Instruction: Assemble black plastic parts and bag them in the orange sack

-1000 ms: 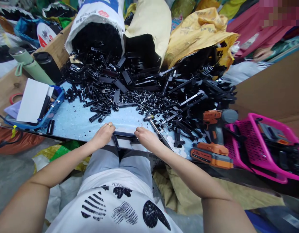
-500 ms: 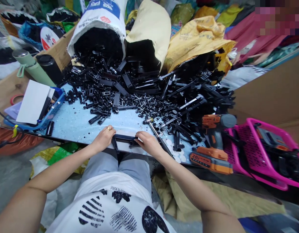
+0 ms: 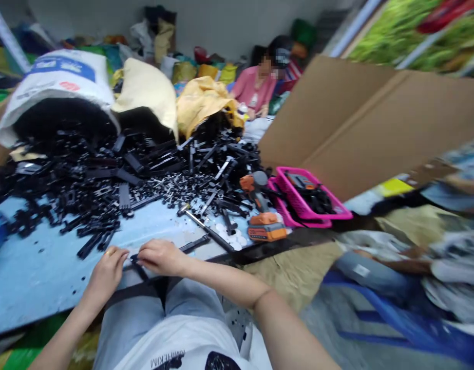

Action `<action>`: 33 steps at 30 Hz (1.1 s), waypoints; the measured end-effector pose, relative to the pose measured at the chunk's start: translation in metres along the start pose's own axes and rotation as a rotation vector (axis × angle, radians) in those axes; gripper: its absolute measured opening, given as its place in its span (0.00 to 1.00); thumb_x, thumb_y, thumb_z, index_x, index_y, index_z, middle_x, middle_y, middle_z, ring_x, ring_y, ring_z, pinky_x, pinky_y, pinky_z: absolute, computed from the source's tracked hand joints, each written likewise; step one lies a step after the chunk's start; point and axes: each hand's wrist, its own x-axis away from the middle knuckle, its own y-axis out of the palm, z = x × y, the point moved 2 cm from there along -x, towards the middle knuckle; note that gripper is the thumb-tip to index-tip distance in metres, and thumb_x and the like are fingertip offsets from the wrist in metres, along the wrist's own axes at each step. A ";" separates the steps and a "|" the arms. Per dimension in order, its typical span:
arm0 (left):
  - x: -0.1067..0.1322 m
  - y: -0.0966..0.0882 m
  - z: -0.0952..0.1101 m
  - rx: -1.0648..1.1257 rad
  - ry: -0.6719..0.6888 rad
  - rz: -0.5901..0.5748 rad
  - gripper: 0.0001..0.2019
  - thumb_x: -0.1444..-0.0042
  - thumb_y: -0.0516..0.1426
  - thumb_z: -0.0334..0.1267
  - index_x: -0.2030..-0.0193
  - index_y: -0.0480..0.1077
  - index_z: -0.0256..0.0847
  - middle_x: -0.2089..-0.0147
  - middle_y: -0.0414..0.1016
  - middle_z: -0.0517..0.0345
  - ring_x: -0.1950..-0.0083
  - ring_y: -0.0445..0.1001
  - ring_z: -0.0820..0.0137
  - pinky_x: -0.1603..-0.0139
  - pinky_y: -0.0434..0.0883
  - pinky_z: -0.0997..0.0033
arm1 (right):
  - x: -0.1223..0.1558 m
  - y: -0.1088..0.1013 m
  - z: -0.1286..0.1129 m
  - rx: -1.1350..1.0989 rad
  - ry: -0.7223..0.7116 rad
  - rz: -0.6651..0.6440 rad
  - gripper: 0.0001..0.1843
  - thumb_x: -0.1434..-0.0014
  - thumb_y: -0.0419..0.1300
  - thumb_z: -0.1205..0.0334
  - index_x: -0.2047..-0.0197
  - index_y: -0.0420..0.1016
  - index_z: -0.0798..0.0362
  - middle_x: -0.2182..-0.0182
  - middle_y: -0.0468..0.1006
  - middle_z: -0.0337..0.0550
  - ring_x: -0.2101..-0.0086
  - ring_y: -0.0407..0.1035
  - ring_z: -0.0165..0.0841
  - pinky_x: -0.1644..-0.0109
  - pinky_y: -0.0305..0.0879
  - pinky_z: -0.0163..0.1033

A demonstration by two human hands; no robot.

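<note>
Where the right hand's fingers [image 3: 147, 254] cover it, the black part [image 3: 141, 272] is hidden.

Lying on lt. blue worktop [image 3: 24, 267]: heaped blk pts [image 3: 101, 169], sm. metal pcs [image 3: 178, 187], hammer [image 3: 209, 230], wht discs [image 3: 240, 240], orange/gry drill [image 3: 262, 201].

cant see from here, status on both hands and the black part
Right hand pinching black part. Left hand close beside, grip unclear. Hammer on tabletop, touching neither hand.

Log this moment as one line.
left hand: beside black part, grip unclear | right hand: pinching black part | hammer: lying on table | drill: beside pink basket
</note>
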 end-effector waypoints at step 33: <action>0.028 0.045 0.044 -0.351 -0.760 -0.283 0.18 0.41 0.49 0.47 0.65 0.74 0.36 0.67 0.78 0.43 0.65 0.77 0.60 0.65 0.66 0.67 | 0.016 0.054 0.020 -0.111 0.091 -0.123 0.28 0.38 0.48 0.73 0.35 0.56 0.52 0.51 0.69 0.53 0.52 0.63 0.39 0.48 0.66 0.47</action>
